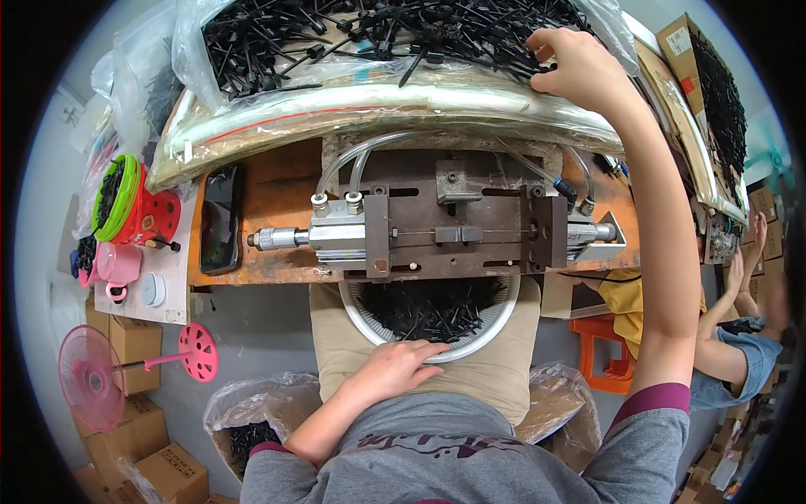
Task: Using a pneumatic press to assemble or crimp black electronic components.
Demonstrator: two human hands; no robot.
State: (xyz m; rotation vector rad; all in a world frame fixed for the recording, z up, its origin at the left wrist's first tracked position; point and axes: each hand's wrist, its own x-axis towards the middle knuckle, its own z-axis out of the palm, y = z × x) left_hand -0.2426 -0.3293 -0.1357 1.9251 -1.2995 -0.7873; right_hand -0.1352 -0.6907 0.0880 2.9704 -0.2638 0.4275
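My right hand reaches up to the far right, into a heap of black plastic parts with thin stems. Its thumb and index finger are curved with a gap between them, at the parts. On my lap stands a round white basket holding many similar black pieces. My left hand lies over its near rim, fingers stretched out. Between the hands sits a brown metal fixture with a small grey block at its middle and silver cylinders at the sides.
Clear air tubes arch above the fixture. A dark phone lies on the orange bench at left, near a red and green bucket. A pink fan and cartons stand lower left. Another person sits at right beside an orange stool.
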